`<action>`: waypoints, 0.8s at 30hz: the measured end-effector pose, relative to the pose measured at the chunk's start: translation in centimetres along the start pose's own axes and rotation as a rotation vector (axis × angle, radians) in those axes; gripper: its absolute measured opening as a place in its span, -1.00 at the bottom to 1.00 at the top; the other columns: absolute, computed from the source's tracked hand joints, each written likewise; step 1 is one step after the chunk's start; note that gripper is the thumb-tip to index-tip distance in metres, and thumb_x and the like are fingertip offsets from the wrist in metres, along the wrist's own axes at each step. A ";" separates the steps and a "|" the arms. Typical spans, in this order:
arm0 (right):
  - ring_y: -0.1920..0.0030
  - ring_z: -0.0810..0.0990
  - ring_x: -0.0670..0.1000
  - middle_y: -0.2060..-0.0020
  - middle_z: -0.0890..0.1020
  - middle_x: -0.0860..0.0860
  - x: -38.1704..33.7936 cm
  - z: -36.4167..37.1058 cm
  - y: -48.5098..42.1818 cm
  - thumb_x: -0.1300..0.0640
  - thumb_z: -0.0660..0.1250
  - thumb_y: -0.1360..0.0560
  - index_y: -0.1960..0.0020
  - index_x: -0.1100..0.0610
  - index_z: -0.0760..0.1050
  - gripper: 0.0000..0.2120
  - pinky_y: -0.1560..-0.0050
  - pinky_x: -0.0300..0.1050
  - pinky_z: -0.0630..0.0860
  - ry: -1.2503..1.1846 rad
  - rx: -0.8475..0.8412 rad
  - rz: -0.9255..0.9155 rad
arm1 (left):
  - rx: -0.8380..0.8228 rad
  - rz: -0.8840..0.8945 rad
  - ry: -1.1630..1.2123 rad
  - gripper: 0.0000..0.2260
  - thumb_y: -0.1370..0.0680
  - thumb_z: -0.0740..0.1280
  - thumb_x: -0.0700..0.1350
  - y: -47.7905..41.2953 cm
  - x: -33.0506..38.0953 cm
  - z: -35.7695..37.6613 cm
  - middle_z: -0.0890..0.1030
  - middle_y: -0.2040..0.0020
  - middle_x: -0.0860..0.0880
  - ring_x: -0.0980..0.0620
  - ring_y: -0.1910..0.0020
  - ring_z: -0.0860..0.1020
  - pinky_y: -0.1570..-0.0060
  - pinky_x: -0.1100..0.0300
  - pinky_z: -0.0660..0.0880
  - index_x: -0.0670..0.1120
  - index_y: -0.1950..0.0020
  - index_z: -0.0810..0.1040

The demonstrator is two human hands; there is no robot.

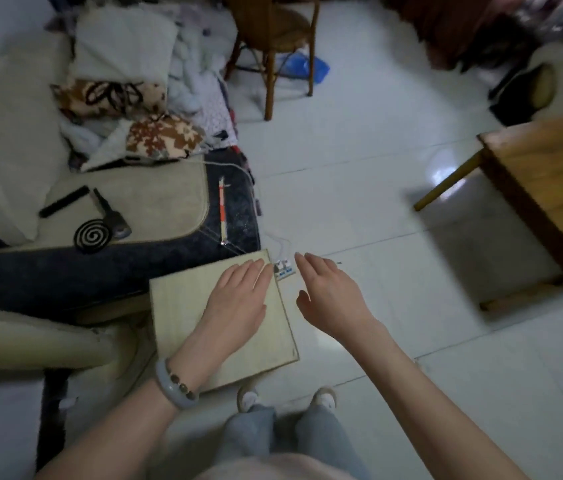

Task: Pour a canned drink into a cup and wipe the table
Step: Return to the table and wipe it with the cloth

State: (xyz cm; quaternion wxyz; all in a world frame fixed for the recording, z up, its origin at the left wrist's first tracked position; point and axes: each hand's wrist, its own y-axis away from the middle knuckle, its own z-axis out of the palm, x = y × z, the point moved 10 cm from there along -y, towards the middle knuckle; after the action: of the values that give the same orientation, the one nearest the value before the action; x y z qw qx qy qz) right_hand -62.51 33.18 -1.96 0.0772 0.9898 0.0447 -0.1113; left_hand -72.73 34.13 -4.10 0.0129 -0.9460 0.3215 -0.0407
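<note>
A person stands on a white tiled floor (pixel 359 174) and looks down at both bare arms stretched forward. The left hand (pixel 238 299) lies palm down over the far right part of a small pale square tabletop (pixel 183 317), its fingers straight and close together, pointing to the far corner; whether the palm touches the wood cannot be told. The right hand (pixel 328 292) is held over the floor just right of that tabletop, fingers straight and lightly together, thumb spread to the left, holding nothing. Between the fingertips of the two hands, on the floor at the tabletop's far corner, lies a white power strip (pixel 284 269) with a thin white cord running away from it. A grey bangle (pixel 169 386) and a beaded bracelet sit on the left wrist. A larger wooden table (pixel 550 174) stands at the far right, well apart from both hands. To the left is a dark blue sofa (pixel 100 271) with a beige seat pad (pixel 155 199), on which lie a black mosquito coil (pixel 92 235) and an orange-and-white stick (pixel 222 209). Farther back on the sofa is a heap of blankets and clothes (pixel 127 64), and beyond it a wooden chair (pixel 273 39) with a blue bag (pixel 304 65) beneath. Two light shoes (pixel 247 398) show at the near edge.
</note>
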 end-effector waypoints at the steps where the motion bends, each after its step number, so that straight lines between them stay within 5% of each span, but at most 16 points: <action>1: -0.23 0.44 0.18 -0.24 0.48 0.13 1.4 -1.6 0.9 0.24 0.24 -0.43 -0.39 0.22 0.27 -0.47 -0.06 0.02 0.50 -0.002 0.041 0.035 | 0.043 0.053 -0.019 -0.34 -0.18 0.58 -0.08 -1.2 1.6 -1.4 0.59 -0.18 -0.15 -0.10 -0.15 0.57 -0.18 -0.01 0.46 -0.21 -0.24 0.52; 5: -0.14 0.53 0.24 -0.16 0.54 0.18 7.5 -6.7 5.3 0.26 0.36 -0.31 -0.34 0.26 0.36 -0.41 0.08 0.04 0.55 -0.002 0.180 0.178 | 0.137 0.224 -0.064 -0.35 -0.22 0.56 -0.11 -5.8 8.6 -5.5 0.58 -0.18 -0.18 -0.14 -0.15 0.56 -0.18 -0.03 0.46 -0.24 -0.26 0.49; 9: -0.31 0.38 0.17 -0.34 0.39 0.13 13.7 -10.4 10.4 0.22 0.26 -0.44 -0.44 0.20 0.20 -0.41 -0.11 0.01 0.46 0.042 0.261 0.282 | 0.164 0.345 -0.066 -0.35 -0.25 0.56 -0.09 -9.3 16.7 -7.1 0.56 -0.20 -0.19 -0.15 -0.15 0.55 -0.17 -0.04 0.46 -0.24 -0.27 0.47; 24: -0.41 0.25 0.05 -0.44 0.26 0.05 39.7 -13.0 32.7 0.06 0.20 -0.54 -0.49 0.13 0.07 -0.41 -0.31 -0.10 0.34 0.058 0.318 0.617 | 0.209 0.581 0.040 -0.39 -0.30 0.55 -0.04 -12.8 50.0 -6.2 0.58 -0.17 -0.17 -0.14 -0.14 0.56 -0.12 -0.01 0.50 -0.23 -0.28 0.48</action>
State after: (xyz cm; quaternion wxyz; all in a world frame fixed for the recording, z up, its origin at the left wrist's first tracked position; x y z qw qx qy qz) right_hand -17.73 6.00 6.23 -0.0492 0.9591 -0.2723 -0.0603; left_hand -26.02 13.86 6.13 0.1149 -0.8070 0.5728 -0.0866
